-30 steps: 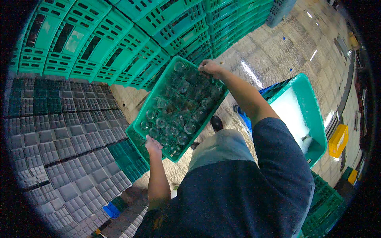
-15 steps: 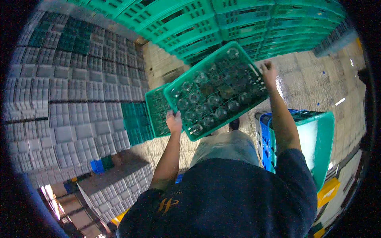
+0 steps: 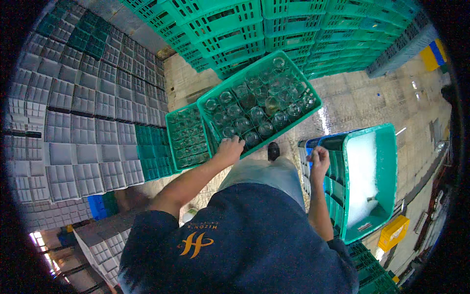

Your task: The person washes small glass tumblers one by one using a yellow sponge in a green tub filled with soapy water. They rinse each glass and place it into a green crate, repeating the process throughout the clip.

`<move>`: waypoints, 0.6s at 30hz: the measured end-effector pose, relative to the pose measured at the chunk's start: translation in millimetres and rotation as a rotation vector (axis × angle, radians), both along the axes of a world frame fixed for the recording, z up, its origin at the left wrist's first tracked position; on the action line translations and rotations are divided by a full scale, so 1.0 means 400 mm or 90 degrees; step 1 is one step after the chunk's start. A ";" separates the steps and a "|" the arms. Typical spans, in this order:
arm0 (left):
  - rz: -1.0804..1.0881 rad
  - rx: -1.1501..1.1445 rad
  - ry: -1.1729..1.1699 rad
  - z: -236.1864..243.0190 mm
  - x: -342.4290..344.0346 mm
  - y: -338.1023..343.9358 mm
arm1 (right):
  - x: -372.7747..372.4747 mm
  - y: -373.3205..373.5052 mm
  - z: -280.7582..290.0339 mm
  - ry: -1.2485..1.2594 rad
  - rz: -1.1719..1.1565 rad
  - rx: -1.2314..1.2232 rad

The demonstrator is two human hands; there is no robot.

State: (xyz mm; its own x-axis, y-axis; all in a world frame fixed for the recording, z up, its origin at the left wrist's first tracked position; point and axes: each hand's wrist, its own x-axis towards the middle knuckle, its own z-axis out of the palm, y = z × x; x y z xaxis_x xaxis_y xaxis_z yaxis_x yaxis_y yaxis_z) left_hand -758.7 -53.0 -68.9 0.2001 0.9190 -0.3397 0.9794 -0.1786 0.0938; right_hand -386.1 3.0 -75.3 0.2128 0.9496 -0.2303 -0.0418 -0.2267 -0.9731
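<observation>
A green crate (image 3: 308, 100) of clear glasses in divided compartments lies tilted across the centre, overlapping a second green crate (image 3: 172, 142) of glassware at its left. My left hand (image 3: 230, 149) grips the upper crate's near rim at its lower-left part. My right hand (image 3: 319, 159) is off that crate, fingers curled with nothing visible in them, beside a green tub (image 3: 389, 181) of white foam. What the tub stands on is partly hidden by stacked dark green and blue crates.
Tall stacks of green crates (image 3: 225, 27) line the top. Grey and green divided racks (image 3: 88, 166) fill the left. A yellow crate (image 3: 391, 230) sits at lower right. Tiled floor (image 3: 347, 98) shows between the stacks and tub, with my shoe (image 3: 273, 151) on it.
My right hand has let go of the crate's far end and come down toward the tub. The crate has swung rightward and now rests by the second crate. My left hand still holds its rim.
</observation>
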 end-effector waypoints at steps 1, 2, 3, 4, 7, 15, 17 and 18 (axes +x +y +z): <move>-0.044 0.017 0.008 -0.012 -0.010 0.004 | 0.001 -0.042 0.006 0.011 0.004 0.023; -0.062 0.043 -0.012 -0.021 -0.020 0.005 | -0.001 -0.080 0.013 0.011 -0.037 -0.030; -0.077 0.054 -0.020 -0.027 -0.029 0.004 | -0.005 -0.116 0.020 0.028 -0.046 -0.020; -0.096 0.040 -0.033 -0.031 -0.036 0.004 | -0.010 -0.148 0.029 0.065 -0.039 0.003; -0.116 0.051 -0.067 -0.026 -0.050 0.001 | -0.030 -0.235 0.061 0.027 -0.050 0.018; -0.092 0.114 -0.200 0.083 -0.130 0.018 | -0.077 -0.382 0.118 -0.011 -0.029 0.017; 0.025 0.091 -0.373 0.115 -0.186 0.006 | -0.091 -0.391 0.124 0.007 -0.028 -0.006; 0.114 0.027 -0.468 0.129 -0.217 -0.004 | -0.098 -0.391 0.128 0.009 -0.014 0.010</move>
State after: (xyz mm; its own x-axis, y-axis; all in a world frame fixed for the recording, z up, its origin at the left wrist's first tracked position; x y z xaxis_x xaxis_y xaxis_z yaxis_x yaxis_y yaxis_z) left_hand -845.5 -54.7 -17.5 0.2072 0.9683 -0.1397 0.6823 -0.0407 0.7299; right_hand -425.5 -153.4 -24.2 0.2300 0.9485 -0.2178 -0.0598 -0.2095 -0.9760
